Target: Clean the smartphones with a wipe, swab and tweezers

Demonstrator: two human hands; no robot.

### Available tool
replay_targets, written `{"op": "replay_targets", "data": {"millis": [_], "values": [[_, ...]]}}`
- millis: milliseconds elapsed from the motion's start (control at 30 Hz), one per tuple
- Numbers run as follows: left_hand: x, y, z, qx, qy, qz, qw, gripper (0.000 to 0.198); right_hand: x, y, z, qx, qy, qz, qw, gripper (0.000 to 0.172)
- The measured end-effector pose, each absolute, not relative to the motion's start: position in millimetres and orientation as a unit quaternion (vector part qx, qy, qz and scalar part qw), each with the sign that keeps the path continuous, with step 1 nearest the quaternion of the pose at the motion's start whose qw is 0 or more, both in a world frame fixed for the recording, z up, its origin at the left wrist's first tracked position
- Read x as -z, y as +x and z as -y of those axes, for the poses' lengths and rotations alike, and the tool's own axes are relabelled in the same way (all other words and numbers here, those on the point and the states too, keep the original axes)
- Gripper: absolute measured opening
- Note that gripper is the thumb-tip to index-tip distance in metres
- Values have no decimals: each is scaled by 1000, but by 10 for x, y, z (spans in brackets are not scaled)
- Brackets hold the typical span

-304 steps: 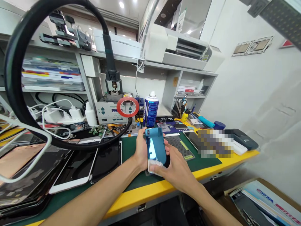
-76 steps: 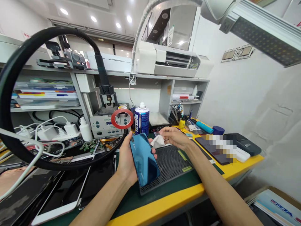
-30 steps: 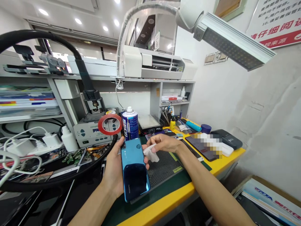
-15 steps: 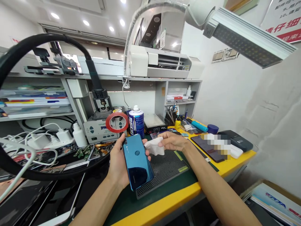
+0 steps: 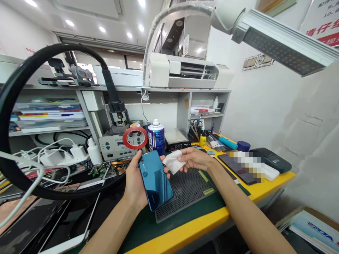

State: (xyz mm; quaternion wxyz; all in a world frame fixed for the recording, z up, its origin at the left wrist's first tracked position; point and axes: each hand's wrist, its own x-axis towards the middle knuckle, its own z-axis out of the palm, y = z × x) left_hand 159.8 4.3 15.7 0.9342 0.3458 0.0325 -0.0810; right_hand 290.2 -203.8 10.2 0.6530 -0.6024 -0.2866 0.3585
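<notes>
Holds blue phone [image 5: 156,181] in left grip [image 5: 134,185], hiding underside and part of perforated mat [image 5: 189,192]; pinches white cloth [image 5: 173,162] in right grip [image 5: 196,159], partly concealing fingertips.

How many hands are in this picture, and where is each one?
2. The left hand is near the middle, holding the blue phone; the right hand is to the right of it, pinching a white wipe. No other hands show.
</notes>
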Motion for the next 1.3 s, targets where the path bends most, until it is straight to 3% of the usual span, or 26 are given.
{"op": "replay_targets", "data": {"millis": [300,533,733,867,1300], "values": [[-135,1576,6,72,381,26,921,66,-88,2883,2026,-305,-618,288,665,34],[-211,1510,46,69,413,34,908,70,-62,2933,2001,-221,-601,246,728,9],[-227,1531,40,44,459,-12,887,76,-83,2885,2016,-245,-591,286,714,5],[-234,1535,30,100,449,-20,888,79,-92,2845,2007,-270,-590,309,695,1],[-210,1527,96,133,489,-17,862,70,-54,2861,1984,-270,-611,318,673,21]]}}
